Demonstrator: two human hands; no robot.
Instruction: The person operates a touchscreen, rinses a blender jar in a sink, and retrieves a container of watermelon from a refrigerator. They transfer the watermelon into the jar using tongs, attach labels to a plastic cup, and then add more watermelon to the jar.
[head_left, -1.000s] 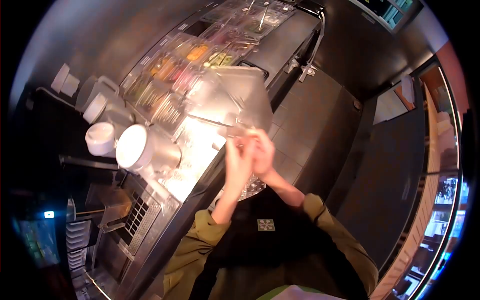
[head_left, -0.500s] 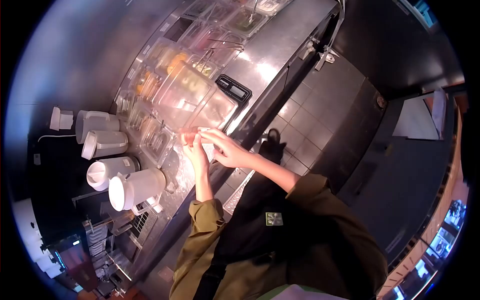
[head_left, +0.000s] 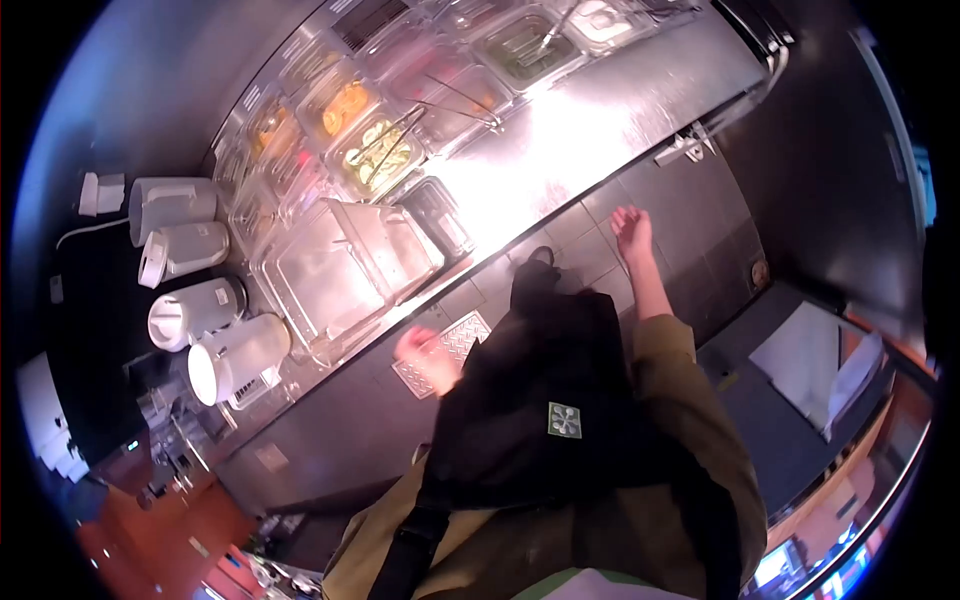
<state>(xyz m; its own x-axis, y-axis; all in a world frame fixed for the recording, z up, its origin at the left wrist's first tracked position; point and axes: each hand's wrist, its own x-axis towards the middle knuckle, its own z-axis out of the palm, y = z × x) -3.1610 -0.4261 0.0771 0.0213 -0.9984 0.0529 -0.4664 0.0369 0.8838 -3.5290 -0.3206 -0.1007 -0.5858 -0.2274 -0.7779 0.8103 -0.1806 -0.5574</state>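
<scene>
My left hand (head_left: 425,352) hangs low beside the counter's front edge, over a patterned metal plate. Motion smears its fingers, and nothing shows in it. Out to the right, above the tiled floor, my right hand (head_left: 632,235) has loosely bent fingers that are apart and hold nothing. Neither hand touches the counter. The nearest counter item to my left hand is a large clear plastic container (head_left: 335,270), with a black digital scale (head_left: 437,215) beside it.
Clear food pans line the back, with sliced cucumber (head_left: 378,155), orange pieces (head_left: 345,108) and tongs (head_left: 445,105). Several plastic pitchers (head_left: 240,358) lie in a row at left. The steel counter's (head_left: 560,140) front edge runs diagonally. A dark cabinet (head_left: 800,370) stands at right.
My hands were together over the counter by the clear container. They have parted: the left dropped below the counter edge, the right swung out to the right. The view has shifted too.
</scene>
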